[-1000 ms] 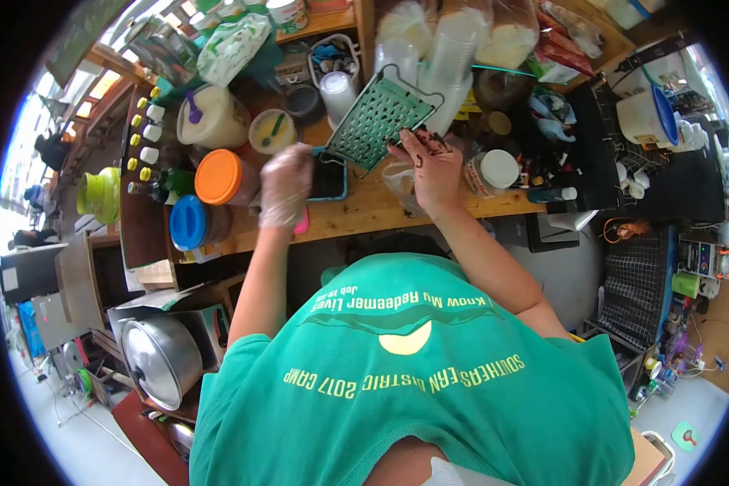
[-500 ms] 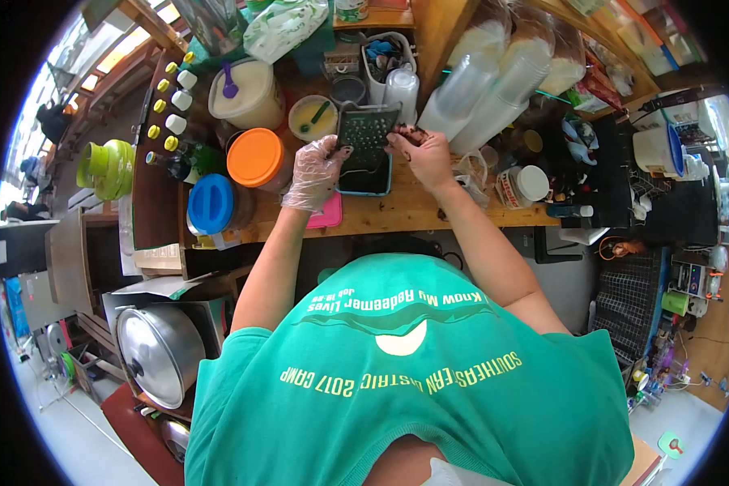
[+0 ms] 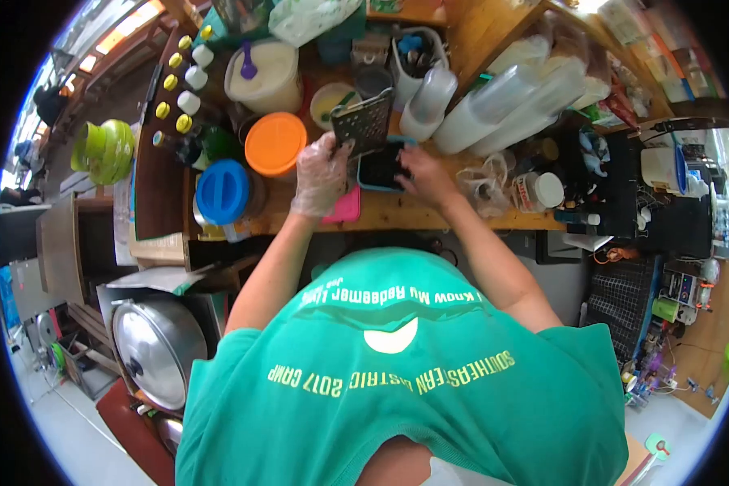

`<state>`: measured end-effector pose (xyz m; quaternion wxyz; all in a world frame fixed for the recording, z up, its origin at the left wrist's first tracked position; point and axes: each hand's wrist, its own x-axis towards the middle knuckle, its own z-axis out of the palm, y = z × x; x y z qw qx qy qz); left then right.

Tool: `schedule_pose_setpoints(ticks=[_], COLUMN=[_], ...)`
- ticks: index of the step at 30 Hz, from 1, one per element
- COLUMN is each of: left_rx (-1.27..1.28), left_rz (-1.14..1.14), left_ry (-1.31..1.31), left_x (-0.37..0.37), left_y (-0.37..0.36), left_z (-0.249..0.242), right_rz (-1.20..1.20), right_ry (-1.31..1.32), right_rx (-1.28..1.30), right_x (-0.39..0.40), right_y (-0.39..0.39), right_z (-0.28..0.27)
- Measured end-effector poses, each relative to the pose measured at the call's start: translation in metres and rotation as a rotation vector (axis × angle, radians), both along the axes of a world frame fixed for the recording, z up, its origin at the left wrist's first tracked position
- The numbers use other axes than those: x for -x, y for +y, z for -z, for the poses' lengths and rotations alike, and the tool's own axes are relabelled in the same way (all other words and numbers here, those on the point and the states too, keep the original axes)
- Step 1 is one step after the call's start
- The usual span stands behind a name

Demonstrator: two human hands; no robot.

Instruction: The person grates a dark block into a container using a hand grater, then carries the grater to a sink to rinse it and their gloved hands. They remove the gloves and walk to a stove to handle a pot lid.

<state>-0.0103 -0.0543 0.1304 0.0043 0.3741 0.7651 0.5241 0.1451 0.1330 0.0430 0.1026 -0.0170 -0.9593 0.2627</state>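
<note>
My left hand [image 3: 322, 174], in a clear plastic glove, grips the lower left edge of a dark grater [image 3: 363, 124], which is tilted up above the wooden counter [image 3: 397, 215]. Below and right of the grater sits a blue-rimmed container [image 3: 381, 172] with dark contents. My bare right hand [image 3: 425, 174] is at that container's right edge, its fingertips dark with residue and partly bent over the rim. Whether they hold anything is too small to tell. A pink item [image 3: 347, 206] lies beneath the container's left side.
Left of my hands stand an orange-lidded tub [image 3: 276, 144], a blue-lidded jug [image 3: 222, 192] and a white tub [image 3: 262, 78] with a purple scoop. Stacked clear cups [image 3: 494, 101] lean at the right, behind a white-lidded jar [image 3: 547, 190]. Yellow-capped bottles [image 3: 188, 103] line the left edge.
My right hand has let go of the grater and moved down to the container. The grater, held in my left hand alone, has tilted. The whole view has shifted slightly.
</note>
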Motion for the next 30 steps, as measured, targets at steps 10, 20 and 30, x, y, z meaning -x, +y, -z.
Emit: schedule_pose_setpoints(ticks=[10, 20, 30], left_rx=[-0.019, -0.011, -0.207], left_rz=[0.032, -0.019, -0.129], left_ry=[-0.136, -0.091, -0.456], left_x=[0.004, 0.003, -0.064], left_y=[0.004, 0.007, 0.011], left_z=[0.012, 0.025, -0.025], right_rz=[0.103, 0.303, 0.247], right_ry=[-0.499, 0.144, 0.366], right_rx=[-0.312, -0.089, 1.624], right_x=[0.024, 0.020, -0.085], right_y=[-0.003, -0.021, 0.006], right_z=[-0.021, -0.017, -0.077])
